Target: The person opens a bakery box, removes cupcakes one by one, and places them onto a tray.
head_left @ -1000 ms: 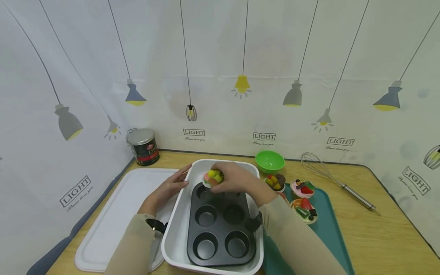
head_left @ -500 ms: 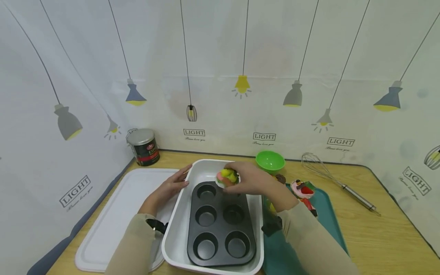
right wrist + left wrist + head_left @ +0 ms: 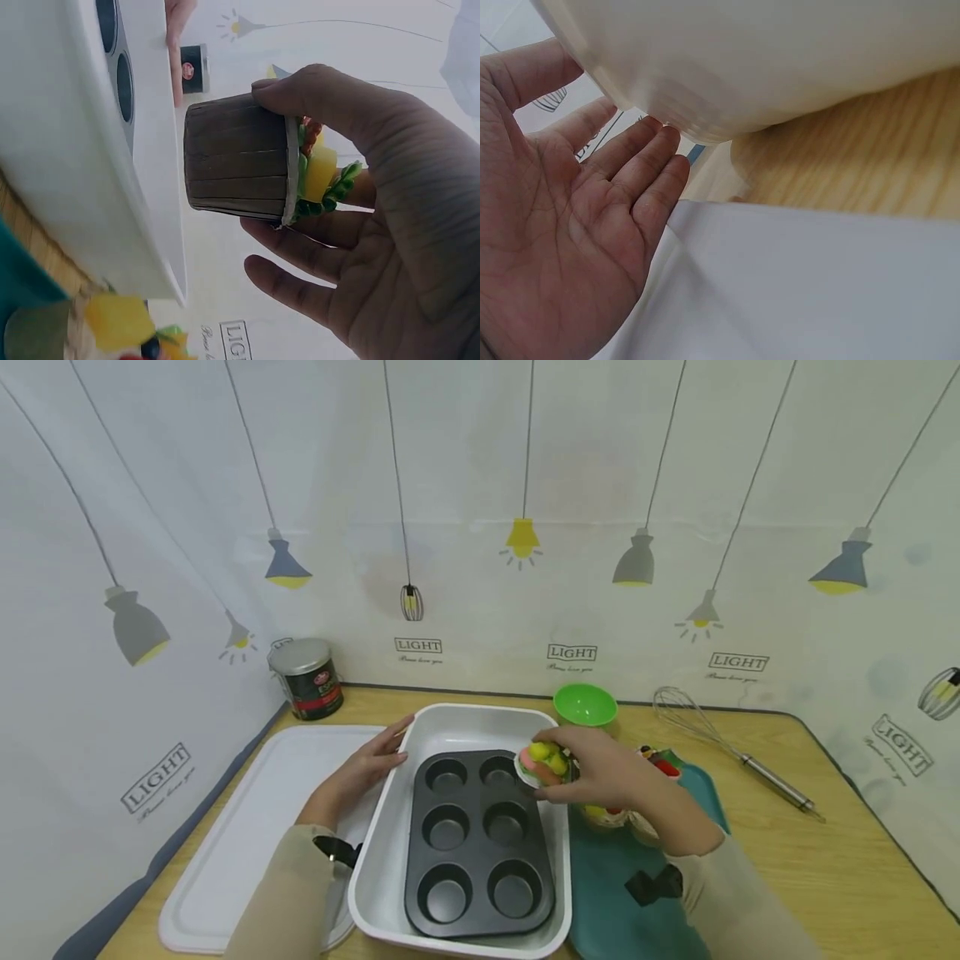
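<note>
My right hand (image 3: 603, 768) grips a cupcake (image 3: 240, 159) with a brown pleated wrapper and fruit on top, thumb on one side and fingers on the other. In the head view it hangs over the right rim of a white deep tray (image 3: 375, 877). Inside that tray lies a dark muffin tin (image 3: 480, 860) with several cups, none holding a cake. At the tray's left side my left hand (image 3: 367, 772) touches the outer wall with extended fingers, palm showing in the left wrist view. More fruit-topped cupcakes (image 3: 660, 762) stand on a teal tray (image 3: 622, 893), partly hidden by my right arm.
A white lid or flat tray (image 3: 255, 843) lies at the left. Behind it stands a dark tin can (image 3: 306, 681). At the back are a green bowl (image 3: 587, 706) and a whisk (image 3: 735, 752), the whisk lying to the right of the teal tray.
My right hand has moved right with the cupcake, from over the muffin tin's far-left cup to the tray's right rim. The left hand stays at the tray's side.
</note>
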{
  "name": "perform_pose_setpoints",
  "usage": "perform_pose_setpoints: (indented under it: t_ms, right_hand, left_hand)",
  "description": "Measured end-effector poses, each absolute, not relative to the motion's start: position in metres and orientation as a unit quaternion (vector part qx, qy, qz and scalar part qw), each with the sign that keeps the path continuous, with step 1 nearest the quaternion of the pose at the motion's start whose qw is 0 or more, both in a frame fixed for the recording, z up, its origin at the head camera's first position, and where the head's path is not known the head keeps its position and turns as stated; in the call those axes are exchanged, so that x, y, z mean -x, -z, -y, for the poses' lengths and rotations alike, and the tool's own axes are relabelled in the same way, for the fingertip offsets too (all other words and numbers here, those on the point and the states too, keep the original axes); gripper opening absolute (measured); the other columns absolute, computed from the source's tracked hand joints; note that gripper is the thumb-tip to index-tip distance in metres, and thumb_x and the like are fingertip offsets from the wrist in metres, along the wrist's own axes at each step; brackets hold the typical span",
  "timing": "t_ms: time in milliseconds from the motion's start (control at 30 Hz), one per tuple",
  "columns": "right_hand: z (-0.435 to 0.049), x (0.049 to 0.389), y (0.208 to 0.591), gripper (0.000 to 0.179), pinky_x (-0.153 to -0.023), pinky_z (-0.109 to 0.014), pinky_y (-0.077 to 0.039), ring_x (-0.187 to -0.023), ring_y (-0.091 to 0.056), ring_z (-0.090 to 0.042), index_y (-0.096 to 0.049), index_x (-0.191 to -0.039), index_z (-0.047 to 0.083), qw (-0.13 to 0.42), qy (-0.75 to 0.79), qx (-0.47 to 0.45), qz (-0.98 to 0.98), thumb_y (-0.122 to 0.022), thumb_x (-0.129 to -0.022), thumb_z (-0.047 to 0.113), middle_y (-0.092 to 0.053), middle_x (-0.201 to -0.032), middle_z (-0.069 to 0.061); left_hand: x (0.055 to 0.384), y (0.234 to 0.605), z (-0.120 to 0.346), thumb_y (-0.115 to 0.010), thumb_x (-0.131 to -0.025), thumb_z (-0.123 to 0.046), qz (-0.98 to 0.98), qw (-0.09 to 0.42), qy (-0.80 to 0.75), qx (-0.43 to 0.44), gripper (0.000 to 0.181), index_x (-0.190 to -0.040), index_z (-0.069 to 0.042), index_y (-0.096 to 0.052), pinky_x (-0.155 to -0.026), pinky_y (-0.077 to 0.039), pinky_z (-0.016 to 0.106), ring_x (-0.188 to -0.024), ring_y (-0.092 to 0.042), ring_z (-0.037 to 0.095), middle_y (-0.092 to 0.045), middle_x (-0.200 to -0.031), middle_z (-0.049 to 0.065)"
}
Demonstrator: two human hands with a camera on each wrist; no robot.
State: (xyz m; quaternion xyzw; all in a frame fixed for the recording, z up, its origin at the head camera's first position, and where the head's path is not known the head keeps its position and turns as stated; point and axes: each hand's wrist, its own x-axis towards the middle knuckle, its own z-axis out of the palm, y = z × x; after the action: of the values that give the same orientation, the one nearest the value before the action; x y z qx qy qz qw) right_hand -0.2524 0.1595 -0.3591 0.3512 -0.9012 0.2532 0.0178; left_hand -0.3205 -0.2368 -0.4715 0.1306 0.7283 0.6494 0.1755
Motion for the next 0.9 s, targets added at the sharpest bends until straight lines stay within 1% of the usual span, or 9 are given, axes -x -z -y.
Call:
perform_pose_setpoints:
  t_ms: [100, 200, 300, 433, 600, 733, 833, 900]
  right_hand:
    - [-0.170, 0.245, 0.361, 0.053, -0.074, -0.032, -0.053, -0.085, -0.056, -0.008, -0.062, -0.125, 0.020, 0.025, -0.254, -0.353, 0.900, -0.084, -0.080, 0.037, -0.059, -0.101, 0.013]
    - [-0.181, 0.238, 0.362, 0.053, -0.072, -0.031, -0.054, -0.084, -0.057, -0.009, -0.061, -0.127, 0.019, 0.013, -0.264, -0.348, 0.899, -0.084, -0.081, 0.033, -0.059, -0.105, 0.011]
    - [-0.192, 0.232, 0.365, 0.056, -0.075, -0.032, -0.054, -0.088, -0.056, -0.009, -0.060, -0.130, 0.018, 0.009, -0.258, -0.344, 0.903, -0.083, -0.082, 0.033, -0.060, -0.108, 0.010]
    - [-0.206, 0.223, 0.373, 0.056, -0.079, -0.033, -0.052, -0.090, -0.056, -0.007, -0.062, -0.129, 0.018, 0.025, -0.244, -0.341, 0.908, -0.083, -0.082, 0.039, -0.061, -0.108, 0.012]
    - [-0.220, 0.218, 0.382, 0.054, -0.077, -0.031, -0.054, -0.087, -0.058, -0.004, -0.062, -0.126, 0.018, 0.036, -0.254, -0.357, 0.898, -0.082, -0.083, 0.044, -0.063, -0.106, 0.014]
    - [-0.228, 0.216, 0.382, 0.058, -0.083, -0.035, -0.055, -0.095, -0.060, -0.005, -0.060, -0.128, 0.019, 0.001, -0.258, -0.362, 0.896, -0.080, -0.083, 0.049, -0.064, -0.113, 0.013]
    - [-0.233, 0.213, 0.382, 0.061, -0.088, -0.038, -0.055, -0.107, -0.060, -0.010, -0.059, -0.131, 0.020, -0.054, -0.263, -0.367, 0.891, -0.079, -0.082, 0.052, -0.063, -0.126, 0.005]
    - [-0.234, 0.212, 0.381, 0.062, -0.087, -0.036, -0.054, -0.108, -0.059, -0.011, -0.059, -0.131, 0.021, -0.091, -0.269, -0.370, 0.885, -0.080, -0.082, 0.052, -0.062, -0.129, 0.003]
  left_hand:
    - [0.321, 0.471, 0.238, -0.060, -0.098, -0.026, -0.728, 0.176, -0.650, -0.130, 0.070, -0.159, -0.036, -0.028, -0.120, -0.010, 0.059, -0.150, -0.024, 0.026, -0.028, -0.164, 0.002]
    - [0.321, 0.472, 0.238, -0.060, -0.098, -0.026, -0.728, 0.175, -0.649, -0.134, 0.070, -0.159, -0.036, -0.028, -0.120, -0.008, 0.059, -0.151, -0.022, 0.026, -0.027, -0.165, 0.002]
    - [0.321, 0.473, 0.238, -0.059, -0.098, -0.026, -0.729, 0.171, -0.648, -0.137, 0.069, -0.159, -0.036, -0.028, -0.120, -0.007, 0.060, -0.151, -0.021, 0.026, -0.027, -0.165, 0.002]
    - [0.321, 0.473, 0.238, -0.058, -0.099, -0.026, -0.731, 0.171, -0.647, -0.134, 0.068, -0.159, -0.037, -0.029, -0.119, -0.006, 0.061, -0.152, -0.020, 0.026, -0.027, -0.164, 0.001]
    - [0.320, 0.471, 0.237, -0.059, -0.098, -0.026, -0.732, 0.170, -0.646, -0.134, 0.069, -0.159, -0.036, -0.029, -0.119, -0.007, 0.061, -0.151, -0.022, 0.026, -0.029, -0.164, 0.001]
    - [0.320, 0.470, 0.238, -0.060, -0.097, -0.026, -0.730, 0.171, -0.649, -0.131, 0.069, -0.159, -0.036, -0.029, -0.120, -0.008, 0.060, -0.151, -0.024, 0.026, -0.030, -0.164, 0.002]
    - [0.321, 0.471, 0.238, -0.059, -0.098, -0.026, -0.729, 0.174, -0.649, -0.131, 0.069, -0.159, -0.036, -0.029, -0.120, -0.007, 0.060, -0.151, -0.022, 0.026, -0.029, -0.164, 0.002]
    - [0.321, 0.471, 0.237, -0.059, -0.098, -0.026, -0.729, 0.175, -0.649, -0.131, 0.069, -0.159, -0.036, -0.029, -0.120, -0.007, 0.060, -0.152, -0.021, 0.026, -0.029, -0.164, 0.002]
